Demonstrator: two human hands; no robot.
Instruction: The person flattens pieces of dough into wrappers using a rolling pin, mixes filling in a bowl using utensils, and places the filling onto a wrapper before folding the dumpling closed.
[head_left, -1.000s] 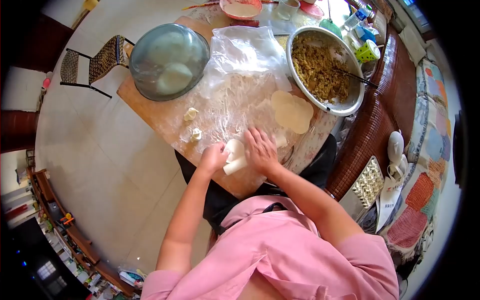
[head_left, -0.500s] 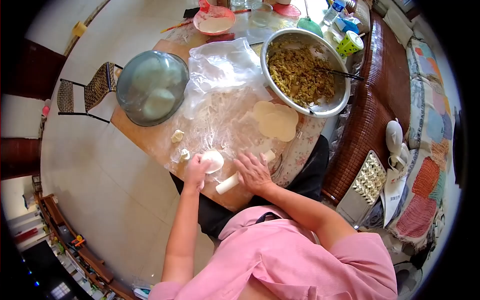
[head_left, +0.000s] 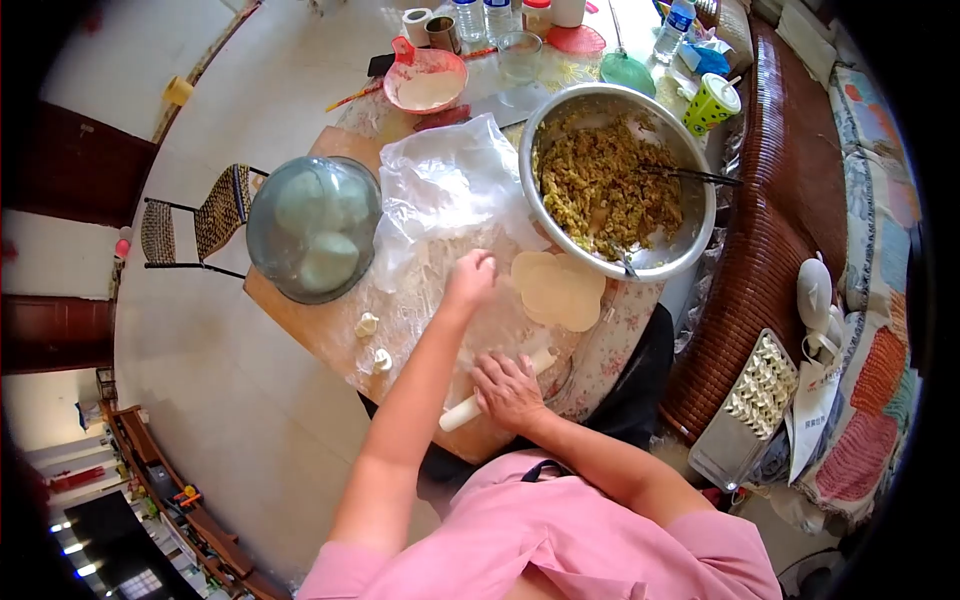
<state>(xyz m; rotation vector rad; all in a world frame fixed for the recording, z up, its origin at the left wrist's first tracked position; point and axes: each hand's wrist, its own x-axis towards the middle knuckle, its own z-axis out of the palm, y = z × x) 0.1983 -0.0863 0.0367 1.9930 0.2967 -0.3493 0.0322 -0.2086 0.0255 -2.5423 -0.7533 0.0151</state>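
Observation:
My left hand is closed above the floured board, left of a stack of thin round dough wrappers. Whether anything is in its fingers is hidden. My right hand lies curved over the middle of a white rolling pin, both ends of which stick out. Two small dough pieces, one farther off and one nearer, sit left of my left forearm. The single wrapper held before cannot be made out.
A steel bowl of filling with chopsticks stands back right. Dough lies under a grey translucent bowl at left, beside a plastic sheet. A red bowl is behind; a tray of dumplings sits at right.
My left hand has moved forward and right from the board's near side, where it held a round wrapper. My right hand stays on the rolling pin. The view has shifted slightly.

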